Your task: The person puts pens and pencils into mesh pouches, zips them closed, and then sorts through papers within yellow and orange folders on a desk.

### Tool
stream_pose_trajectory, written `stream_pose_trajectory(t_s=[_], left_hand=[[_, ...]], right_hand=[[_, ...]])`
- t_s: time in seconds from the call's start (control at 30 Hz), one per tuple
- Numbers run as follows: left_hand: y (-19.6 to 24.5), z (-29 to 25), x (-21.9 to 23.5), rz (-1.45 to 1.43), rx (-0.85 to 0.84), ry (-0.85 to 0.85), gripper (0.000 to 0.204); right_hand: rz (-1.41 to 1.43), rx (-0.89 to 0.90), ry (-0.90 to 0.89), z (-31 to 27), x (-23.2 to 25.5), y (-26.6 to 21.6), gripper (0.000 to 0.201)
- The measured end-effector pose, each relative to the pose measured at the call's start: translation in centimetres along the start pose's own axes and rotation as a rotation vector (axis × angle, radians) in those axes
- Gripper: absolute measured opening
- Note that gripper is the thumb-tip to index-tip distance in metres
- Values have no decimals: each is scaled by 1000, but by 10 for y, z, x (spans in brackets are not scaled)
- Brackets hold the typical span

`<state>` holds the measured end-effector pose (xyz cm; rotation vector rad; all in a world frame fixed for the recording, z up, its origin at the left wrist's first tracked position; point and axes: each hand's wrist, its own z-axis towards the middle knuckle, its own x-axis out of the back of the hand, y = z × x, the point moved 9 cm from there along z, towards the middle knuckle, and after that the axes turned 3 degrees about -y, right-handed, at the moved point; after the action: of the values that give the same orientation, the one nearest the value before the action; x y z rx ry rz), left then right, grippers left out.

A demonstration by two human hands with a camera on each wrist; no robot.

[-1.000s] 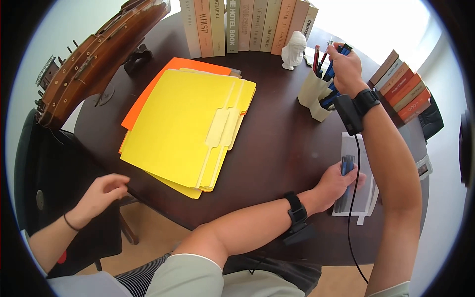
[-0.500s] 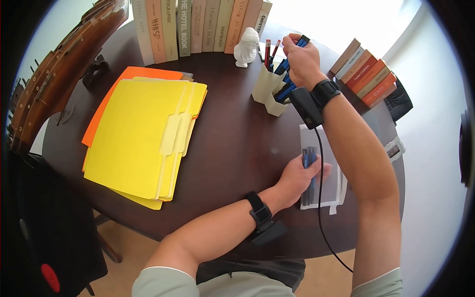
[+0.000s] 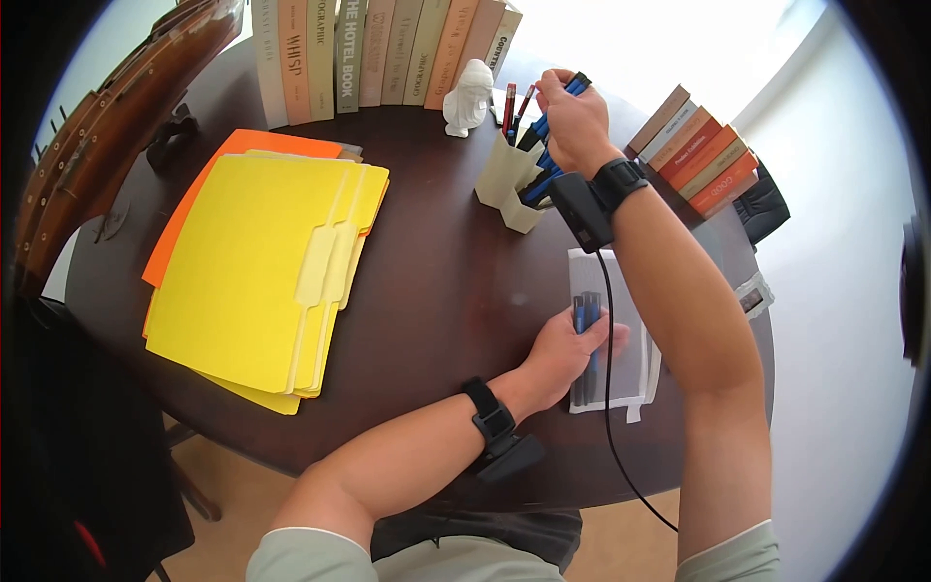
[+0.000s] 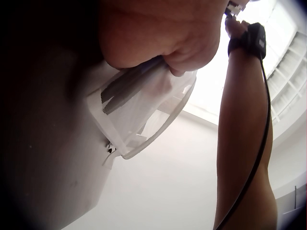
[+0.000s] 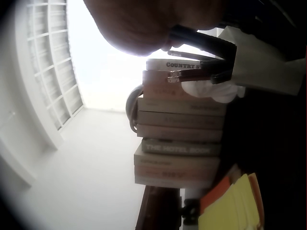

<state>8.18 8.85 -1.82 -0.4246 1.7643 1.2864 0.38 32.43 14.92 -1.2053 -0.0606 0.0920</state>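
Observation:
My left hand (image 3: 553, 359) grips a see-through white zip pouch (image 3: 632, 376) at its left edge. Several blue and dark pens (image 3: 588, 312) show hazily through the pouch under the thumb. In the left wrist view the pouch (image 4: 139, 117) hangs below the hand (image 4: 163, 33), dark pen ends inside. At the back, my right hand (image 3: 580, 131) pinches blue pens (image 3: 579, 84) above a cream pen holder (image 3: 498, 173). More blue pens and two red pencils (image 3: 510, 102) stand in the holder. My right hand (image 5: 153, 24) partly hides the pens in the right wrist view.
Yellow folders (image 3: 247, 262) lie over an orange folder (image 3: 204, 199) on the left. A white bust (image 3: 469, 97) stands by the upright books (image 3: 369, 58). More books (image 3: 698, 155) lean at the right. A model ship (image 3: 116, 116) is at the far left. A black cable (image 3: 609, 388) crosses the pouch.
The head view has swung right, shifting the table leftward in it. Another person's hand at the lower left has gone out of view. Both my hands keep their hold; the right fingers have shifted slightly on the pens.

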Motion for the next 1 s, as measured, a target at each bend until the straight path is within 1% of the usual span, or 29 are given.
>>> stream_pose_trajectory(t_s=[0.13,0.23,0.33,0.43,0.53,0.63,0.73,0.83,0.93,1.0], left_hand=[[0,0,0,-25,6,8,25],[2,0,-1,30,2,8,25],[-2,2,1,-18,-1,-2,25],[0,0,0,-11,-2,11,25],[0,0,1,-21,-7,11,25],[0,1,1,28,0,11,25],[1,-1,0,-5,14,22,25],[2,-2,0,2,12,19,25],[3,-2,-1,20,14,17,24],[4,-1,1,29,-2,4,23]], right_hand=[[-51,-50,-7,2,5,12,18],[-63,-77,4,0,9,17,19],[-112,-154,2,-4,12,15,20],[-86,-187,-72,-1,12,19,21],[-11,-150,-4,-3,14,14,21],[-45,-116,-56,-3,10,12,22],[-157,-182,-113,-17,4,7,28],[-120,-146,-118,-13,2,17,39],[-260,-69,-95,-16,4,3,49],[-352,-13,-131,-14,4,-1,53]])
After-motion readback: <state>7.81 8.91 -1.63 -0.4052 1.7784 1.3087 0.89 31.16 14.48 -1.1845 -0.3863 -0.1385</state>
